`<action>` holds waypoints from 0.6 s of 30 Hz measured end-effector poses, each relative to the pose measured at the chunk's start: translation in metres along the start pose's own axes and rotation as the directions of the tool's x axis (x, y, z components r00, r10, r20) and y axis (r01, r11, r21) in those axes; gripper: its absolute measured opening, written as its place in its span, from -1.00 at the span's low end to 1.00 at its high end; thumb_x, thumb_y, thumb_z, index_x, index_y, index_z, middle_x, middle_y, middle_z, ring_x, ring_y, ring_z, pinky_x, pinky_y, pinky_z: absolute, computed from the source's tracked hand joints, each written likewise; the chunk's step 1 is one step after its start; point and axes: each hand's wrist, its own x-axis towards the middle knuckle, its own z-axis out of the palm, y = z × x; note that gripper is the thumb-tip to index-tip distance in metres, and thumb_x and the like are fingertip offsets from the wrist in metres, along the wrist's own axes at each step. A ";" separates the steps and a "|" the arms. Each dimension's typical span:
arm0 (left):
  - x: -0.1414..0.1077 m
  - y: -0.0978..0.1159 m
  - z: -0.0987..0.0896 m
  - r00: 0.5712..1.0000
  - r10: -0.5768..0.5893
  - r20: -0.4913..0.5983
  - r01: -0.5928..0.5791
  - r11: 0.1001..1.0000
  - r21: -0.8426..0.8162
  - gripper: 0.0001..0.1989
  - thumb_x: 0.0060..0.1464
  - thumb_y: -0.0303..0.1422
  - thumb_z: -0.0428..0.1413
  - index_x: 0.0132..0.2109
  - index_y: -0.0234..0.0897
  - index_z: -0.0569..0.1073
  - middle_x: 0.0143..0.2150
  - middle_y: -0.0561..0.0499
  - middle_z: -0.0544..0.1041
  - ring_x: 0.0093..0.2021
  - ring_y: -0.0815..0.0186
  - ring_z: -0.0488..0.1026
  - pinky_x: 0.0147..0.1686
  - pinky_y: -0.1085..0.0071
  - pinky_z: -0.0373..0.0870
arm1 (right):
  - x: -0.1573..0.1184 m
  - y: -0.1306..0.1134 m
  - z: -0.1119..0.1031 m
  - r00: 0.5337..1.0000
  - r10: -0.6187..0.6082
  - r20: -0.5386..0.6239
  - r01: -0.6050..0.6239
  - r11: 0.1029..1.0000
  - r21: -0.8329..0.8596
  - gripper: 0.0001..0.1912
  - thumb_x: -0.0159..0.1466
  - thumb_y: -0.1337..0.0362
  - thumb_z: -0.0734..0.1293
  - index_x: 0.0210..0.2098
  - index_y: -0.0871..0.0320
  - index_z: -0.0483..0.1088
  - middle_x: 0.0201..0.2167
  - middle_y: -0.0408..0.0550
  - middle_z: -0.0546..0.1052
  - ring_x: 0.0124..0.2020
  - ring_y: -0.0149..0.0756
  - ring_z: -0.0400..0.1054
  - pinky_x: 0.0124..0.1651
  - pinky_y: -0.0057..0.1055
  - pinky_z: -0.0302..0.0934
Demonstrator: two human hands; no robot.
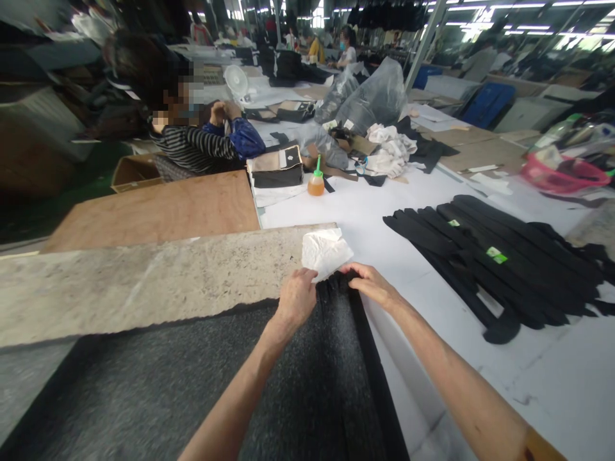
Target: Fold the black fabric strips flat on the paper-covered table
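Observation:
Dark speckled cloth lies spread in front of me, its far edge over a worn pale board. At its far right corner is my left hand, its fingers closed around the near edge of a crumpled white paper or cloth piece. My right hand is just to the right, thumb and fingers pinched at the cloth's dark corner beside the white piece. What exactly lies between the right fingertips is too small to make out.
Black fabric pieces lie on the white table at right. Beyond are an orange-filled bottle, a box, plastic bags and a pink basket. A person in striped sleeves sits at the far left.

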 end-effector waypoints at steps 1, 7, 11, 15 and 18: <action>-0.004 0.002 0.003 1.000 0.021 0.013 -0.022 0.998 0.063 -0.69 0.09 -0.60 -0.09 -0.10 -0.37 0.47 -0.07 -0.13 0.47 -0.02 0.18 0.35 0.03 0.30 0.25 | 0.000 -0.001 -0.001 1.000 0.006 0.011 -0.006 1.000 0.013 -0.65 -0.02 0.32 0.21 -0.23 0.17 0.41 -0.35 -0.16 0.45 -0.28 -0.30 0.28 -0.17 -0.39 0.10; -0.014 0.023 0.014 0.998 -0.037 0.050 0.022 0.961 0.276 -0.73 0.17 -0.51 -0.13 -0.14 -0.40 0.45 -0.09 -0.19 0.43 -0.04 0.08 0.30 -0.03 0.21 0.24 | 0.004 -0.002 -0.007 0.996 0.055 0.075 -0.068 0.980 0.188 -0.51 -0.11 0.34 0.32 -0.12 0.15 0.40 -0.10 -0.07 0.46 -0.03 -0.19 0.28 0.03 -0.30 0.12; -0.009 0.027 0.011 0.991 -0.124 0.039 0.109 0.955 0.277 -0.69 0.14 -0.56 -0.18 -0.10 -0.42 0.41 -0.11 -0.21 0.45 -0.05 0.06 0.33 -0.06 0.21 0.24 | 0.004 -0.003 -0.016 0.981 0.047 0.187 -0.092 0.967 0.238 -0.46 -0.07 0.30 0.38 -0.05 0.15 0.38 -0.09 -0.04 0.47 0.00 -0.16 0.29 0.08 -0.25 0.13; -0.003 0.025 0.006 0.987 -0.137 0.079 0.111 0.955 0.273 -0.68 0.09 -0.58 -0.17 -0.12 -0.43 0.43 -0.14 -0.25 0.48 -0.04 0.01 0.36 -0.08 0.19 0.24 | 0.013 -0.006 -0.016 0.981 0.064 0.185 -0.081 0.993 0.083 -0.45 -0.04 0.30 0.37 -0.01 0.17 0.36 -0.16 -0.07 0.48 -0.12 -0.21 0.33 -0.01 -0.28 0.18; 0.002 0.024 0.005 0.979 -0.149 0.136 0.115 0.967 0.226 -0.66 0.03 -0.59 -0.14 -0.15 -0.38 0.47 -0.19 -0.22 0.52 -0.08 0.04 0.41 -0.12 0.23 0.27 | 0.023 -0.009 -0.011 0.985 0.018 0.173 0.018 0.979 -0.203 -0.52 -0.03 0.38 0.33 -0.07 0.14 0.41 -0.23 -0.11 0.48 -0.20 -0.24 0.33 -0.10 -0.30 0.17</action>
